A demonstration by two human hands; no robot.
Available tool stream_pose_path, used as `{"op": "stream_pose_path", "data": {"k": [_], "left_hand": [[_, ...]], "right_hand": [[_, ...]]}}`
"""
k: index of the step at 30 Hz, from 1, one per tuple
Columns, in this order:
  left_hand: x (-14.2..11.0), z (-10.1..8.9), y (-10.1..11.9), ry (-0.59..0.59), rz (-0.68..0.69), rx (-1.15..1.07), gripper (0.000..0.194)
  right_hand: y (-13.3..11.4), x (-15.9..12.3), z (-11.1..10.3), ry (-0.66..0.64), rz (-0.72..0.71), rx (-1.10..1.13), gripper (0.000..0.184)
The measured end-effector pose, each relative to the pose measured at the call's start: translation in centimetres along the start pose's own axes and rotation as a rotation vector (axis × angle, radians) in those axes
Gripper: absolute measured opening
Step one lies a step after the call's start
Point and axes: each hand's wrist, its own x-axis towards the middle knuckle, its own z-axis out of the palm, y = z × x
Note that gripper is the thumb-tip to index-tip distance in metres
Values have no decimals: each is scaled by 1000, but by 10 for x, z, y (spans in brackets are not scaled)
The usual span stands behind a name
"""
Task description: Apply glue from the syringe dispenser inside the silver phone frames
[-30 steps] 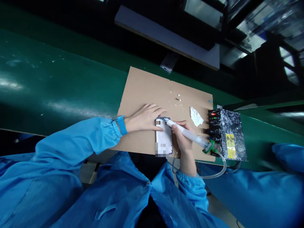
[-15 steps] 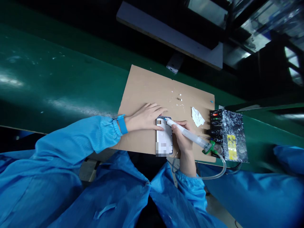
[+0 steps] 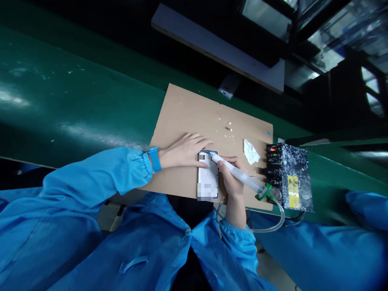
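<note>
A white phone housing (image 3: 207,174) lies on a brown cardboard sheet (image 3: 188,117). My left hand (image 3: 184,150) rests flat beside its top left corner, fingers stretched out, holding it down. My right hand (image 3: 230,178) is wrapped round a clear dispensing syringe (image 3: 239,174) whose blue tip touches the housing's top edge. A clear hose (image 3: 273,224) runs from the syringe's green end cap.
A black, spattered control box (image 3: 289,176) with lit indicators stands at the cardboard's right edge. A crumpled white wipe (image 3: 250,151) and white crumbs (image 3: 227,128) lie on the cardboard. Another phone (image 3: 228,85) lies on the dark green belt (image 3: 75,101) beyond. Another person's blue sleeve (image 3: 363,210) is at right.
The phone on the belt beyond the cardboard has drifted to the right. Both hands and the syringe stay in nearly the same place on the housing.
</note>
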Motion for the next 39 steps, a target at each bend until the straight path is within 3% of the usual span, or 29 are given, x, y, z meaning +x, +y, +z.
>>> {"op": "stream_pose_path", "data": {"k": [12,19,30,39], "left_hand": [[2,-3,2,-28,-7,-5,79],[3,-2,3,-21,-3,2,79],[1,0,2,-1,8,6,73],[2,1,1,6,13,5,72]], "right_hand": [[13,-1,-4,1,2,8,41],[2,-1,1,14,29,60,45],[21,-2,-9,0,-20,28,30],[15,0,-7,4,-78,-9,22]]}}
